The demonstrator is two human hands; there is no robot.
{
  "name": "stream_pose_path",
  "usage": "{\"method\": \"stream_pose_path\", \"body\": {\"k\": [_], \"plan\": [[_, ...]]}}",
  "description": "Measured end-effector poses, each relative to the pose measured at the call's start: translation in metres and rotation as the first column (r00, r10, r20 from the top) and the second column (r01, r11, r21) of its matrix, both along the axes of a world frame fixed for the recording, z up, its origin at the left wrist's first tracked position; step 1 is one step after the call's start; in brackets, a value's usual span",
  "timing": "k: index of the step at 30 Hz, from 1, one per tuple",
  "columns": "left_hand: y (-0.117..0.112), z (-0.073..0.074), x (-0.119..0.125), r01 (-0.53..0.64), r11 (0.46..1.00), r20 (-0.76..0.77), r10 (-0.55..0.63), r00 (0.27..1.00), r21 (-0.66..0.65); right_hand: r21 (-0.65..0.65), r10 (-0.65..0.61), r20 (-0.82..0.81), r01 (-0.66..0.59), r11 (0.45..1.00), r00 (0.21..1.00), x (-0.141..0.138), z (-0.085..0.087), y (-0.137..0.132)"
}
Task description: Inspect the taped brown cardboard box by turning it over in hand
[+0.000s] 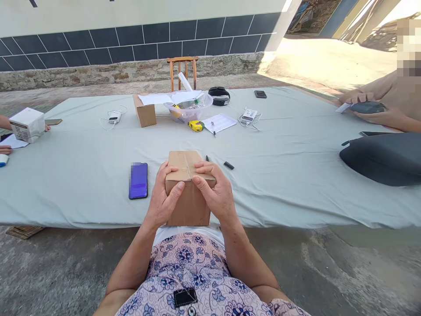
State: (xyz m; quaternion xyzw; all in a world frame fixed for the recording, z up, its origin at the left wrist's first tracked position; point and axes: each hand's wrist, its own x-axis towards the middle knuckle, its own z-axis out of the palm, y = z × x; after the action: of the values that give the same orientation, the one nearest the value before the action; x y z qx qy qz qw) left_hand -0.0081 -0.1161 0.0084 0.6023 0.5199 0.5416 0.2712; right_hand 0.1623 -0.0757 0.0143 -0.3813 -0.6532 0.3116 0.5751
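Observation:
A brown cardboard box [188, 204] stands upright at the table's near edge, its top flaps meeting along a seam. My left hand [163, 193] grips its left side, thumb on the front top edge and fingers over the top. On the opposite side, my right hand [219, 188] holds the box the same way, thumb near the seam. Just behind the box lies a black marker [207, 158], partly hidden. Its black cap [229, 165] rests to the right. A phone with a blue screen [139, 181] lies left of my left hand.
Farther back are a plastic basin [187, 115] with papers, another cardboard box [145, 115], a yellow tape measure [196, 126] and a pen [213, 129]. A black case [384, 158] lies right. People sit at both sides; one hand touches a white box [28, 125].

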Motion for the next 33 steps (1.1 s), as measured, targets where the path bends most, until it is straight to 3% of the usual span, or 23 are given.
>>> {"method": "stream_pose_path", "body": {"k": [10, 17, 24, 33], "plan": [[0.0016, 0.0029, -0.003, -0.064, 0.998, 0.059, 0.064, 0.996, -0.006, 0.046, 0.058, 0.057, -0.061, 0.997, 0.997, 0.0018, -0.0028, -0.0008], [0.0021, 0.0009, -0.0052, -0.066, 0.997, 0.114, 0.07, 0.991, -0.041, 0.054, 0.151, -0.028, -0.149, 0.987, 0.988, 0.0036, -0.0081, 0.0027], [0.0038, -0.0038, -0.0055, -0.058, 0.998, 0.02, 0.058, 0.998, 0.009, 0.076, 0.105, -0.03, -0.103, 0.992, 0.994, 0.0014, -0.0094, 0.0033], [0.0039, -0.0008, -0.0046, -0.074, 0.997, -0.007, 0.074, 0.997, 0.021, 0.071, 0.076, 0.091, -0.082, 0.994, 0.993, 0.0008, -0.0054, -0.0016]]}}
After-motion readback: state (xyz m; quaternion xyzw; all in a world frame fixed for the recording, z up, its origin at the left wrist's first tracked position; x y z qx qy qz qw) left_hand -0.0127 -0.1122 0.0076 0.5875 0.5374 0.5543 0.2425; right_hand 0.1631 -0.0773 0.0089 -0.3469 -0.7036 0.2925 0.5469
